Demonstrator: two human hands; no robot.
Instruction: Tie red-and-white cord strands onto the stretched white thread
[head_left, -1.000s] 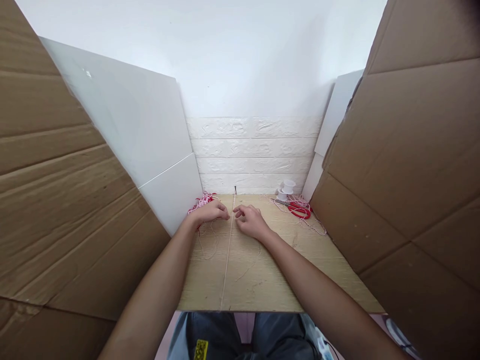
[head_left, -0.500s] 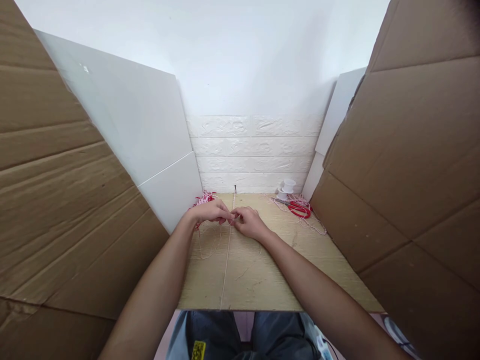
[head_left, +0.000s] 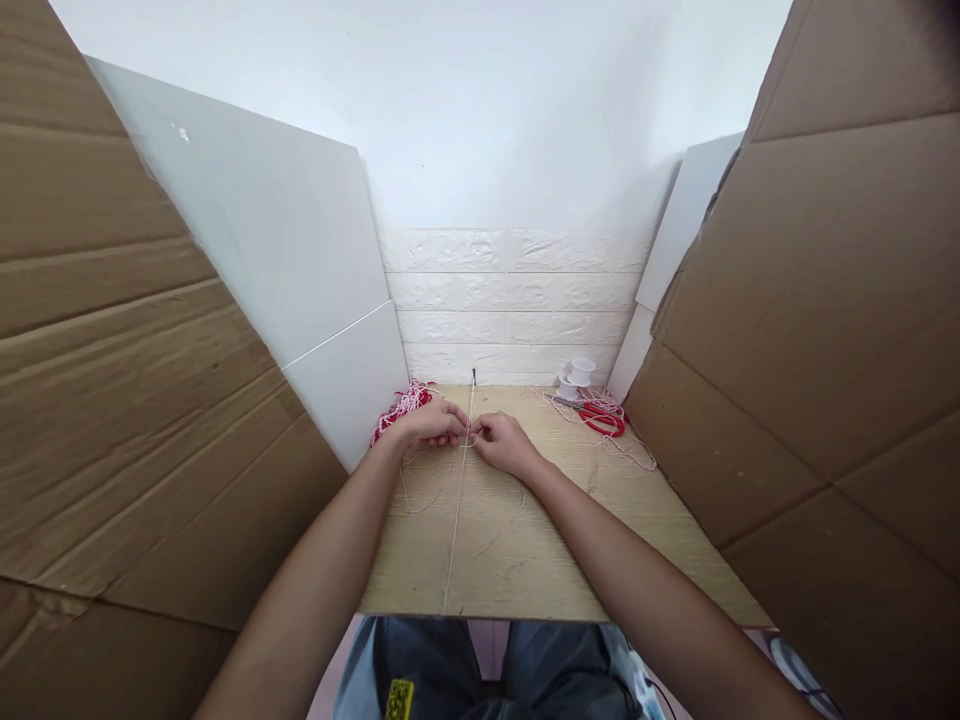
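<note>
A taut pale cord [head_left: 455,530] runs down the middle of the wooden board [head_left: 555,560] from a small nail [head_left: 473,375] at the far edge to the near edge. My left hand [head_left: 427,425] and my right hand [head_left: 504,441] meet at this cord, each pinching a thin pale string that loops around it. Loose ends of that string [head_left: 420,500] trail over the board below my hands.
A pile of red and white string [head_left: 401,405] lies at the board's far left corner. Red scissors [head_left: 602,419] and a white spool [head_left: 577,375] sit at the far right among more string. Cardboard walls [head_left: 825,300] and white panels [head_left: 300,260] close in both sides.
My hands have come together at the taut cord, from apart on either side of it to pinching the thin string at it.
</note>
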